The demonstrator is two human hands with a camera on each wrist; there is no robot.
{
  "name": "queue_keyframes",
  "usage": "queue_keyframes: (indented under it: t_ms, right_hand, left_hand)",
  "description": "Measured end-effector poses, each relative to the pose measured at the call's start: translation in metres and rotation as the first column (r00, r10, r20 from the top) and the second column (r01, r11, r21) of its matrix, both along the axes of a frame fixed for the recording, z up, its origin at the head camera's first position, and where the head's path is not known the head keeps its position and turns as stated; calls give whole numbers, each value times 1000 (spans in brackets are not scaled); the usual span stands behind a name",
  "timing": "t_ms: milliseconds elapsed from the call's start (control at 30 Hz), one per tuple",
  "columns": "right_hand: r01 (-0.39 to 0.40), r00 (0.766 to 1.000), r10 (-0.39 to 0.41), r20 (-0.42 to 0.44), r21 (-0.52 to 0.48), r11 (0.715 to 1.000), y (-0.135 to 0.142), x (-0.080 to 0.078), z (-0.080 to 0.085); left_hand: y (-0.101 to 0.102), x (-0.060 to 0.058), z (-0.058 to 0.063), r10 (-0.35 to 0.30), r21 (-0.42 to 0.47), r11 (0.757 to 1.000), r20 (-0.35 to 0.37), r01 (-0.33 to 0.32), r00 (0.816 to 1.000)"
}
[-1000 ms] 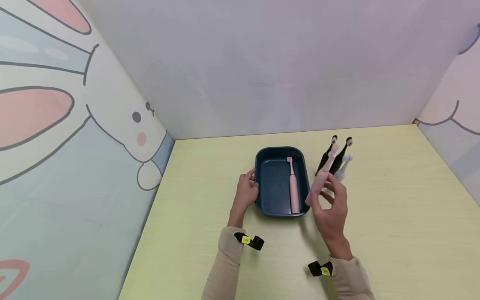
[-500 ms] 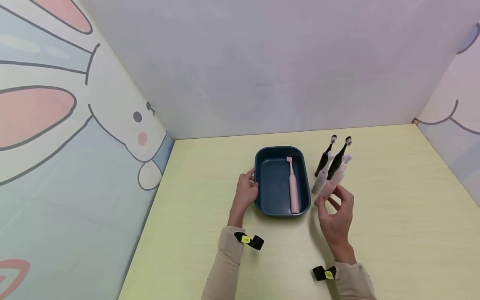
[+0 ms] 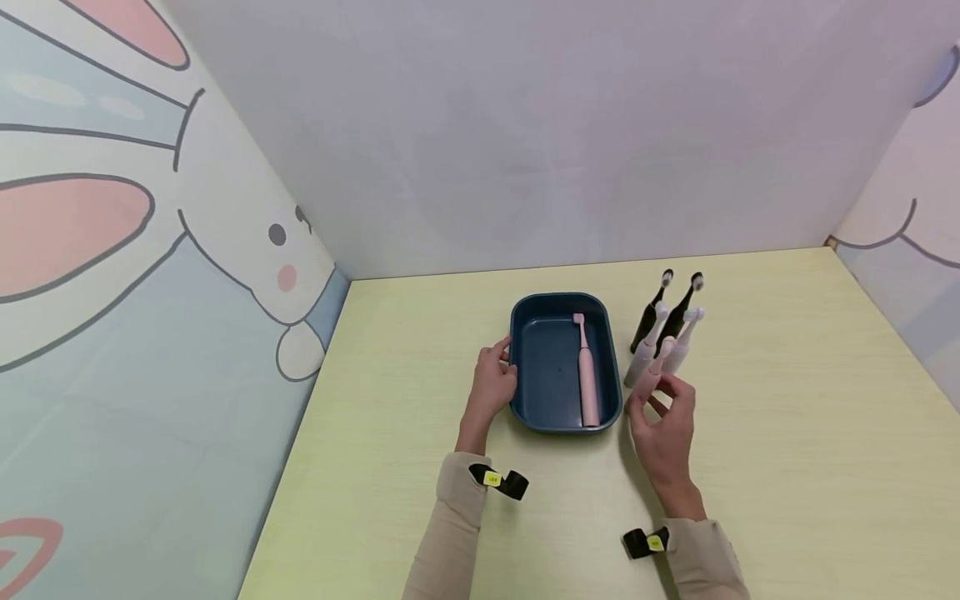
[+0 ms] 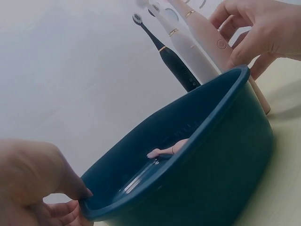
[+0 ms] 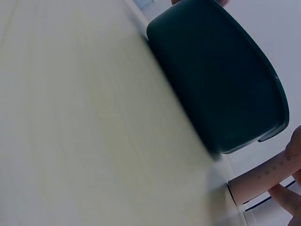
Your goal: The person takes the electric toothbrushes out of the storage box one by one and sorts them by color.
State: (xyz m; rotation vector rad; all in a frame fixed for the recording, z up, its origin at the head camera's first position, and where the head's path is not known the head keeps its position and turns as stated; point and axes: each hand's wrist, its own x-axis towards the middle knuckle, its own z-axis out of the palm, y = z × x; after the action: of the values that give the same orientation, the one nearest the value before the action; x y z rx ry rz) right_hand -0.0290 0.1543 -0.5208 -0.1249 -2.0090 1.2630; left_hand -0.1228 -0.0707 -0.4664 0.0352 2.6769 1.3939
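Note:
My left hand (image 3: 492, 383) pinches the left wall of a dark blue rectangular bin (image 3: 546, 371); its thumb lies over the rim in the left wrist view. Inside the bin, along the right side, lies a pink electric toothbrush (image 3: 588, 383). My right hand (image 3: 667, 429) holds a second pink electric toothbrush (image 4: 207, 35) by its handle, nearly upright, just right of the bin. In the right wrist view the base of that pink handle (image 5: 256, 183) is close over the table. Its lower part is partly behind the bin in the left wrist view.
Behind the held toothbrush stand two white electric toothbrushes (image 3: 641, 360) and two black electric toothbrushes (image 3: 648, 321), all upright in a tight group. The pale wooden table (image 3: 787, 400) meets a plain wall (image 3: 585, 167) at the back. A rabbit mural (image 3: 225, 208) covers the left wall.
My right hand has carried the pink toothbrush from beside the bin's right rim slightly right and down, bringing it more upright before the white ones. My left hand and the bin stay put.

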Motion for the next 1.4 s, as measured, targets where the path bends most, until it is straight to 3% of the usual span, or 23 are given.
queue_keyframes:
  t_ms: [200, 633, 800, 1100, 1267, 1400]
  right_hand:
    - [-5, 999, 4, 45, 18, 1000, 0, -1, -2]
    - [1, 998, -3, 60, 25, 1000, 2, 2, -2]
    - [8, 1000, -8, 16, -9, 1000, 2, 6, 4]
    - [3, 996, -19, -87, -177, 984, -5, 18, 29]
    - [-73, 974, 23, -224, -219, 973, -23, 28, 55]
    - [-165, 946, 105, -308, -176, 970, -39, 30, 68]
  left_hand:
    - [0, -2, 1, -2, -1, 1000, 4, 2, 1000]
    - [1, -1, -2, -4, 0, 1000, 5, 4, 1000]
    - [1, -1, -3, -6, 10, 1000, -1, 6, 1000]
    - [1, -1, -1, -6, 7, 1000, 1, 6, 1000]
    - [1, -1, -1, -3, 5, 1000, -2, 3, 1000]
    - [0, -2, -1, -2, 4, 1000, -3, 2, 1000]
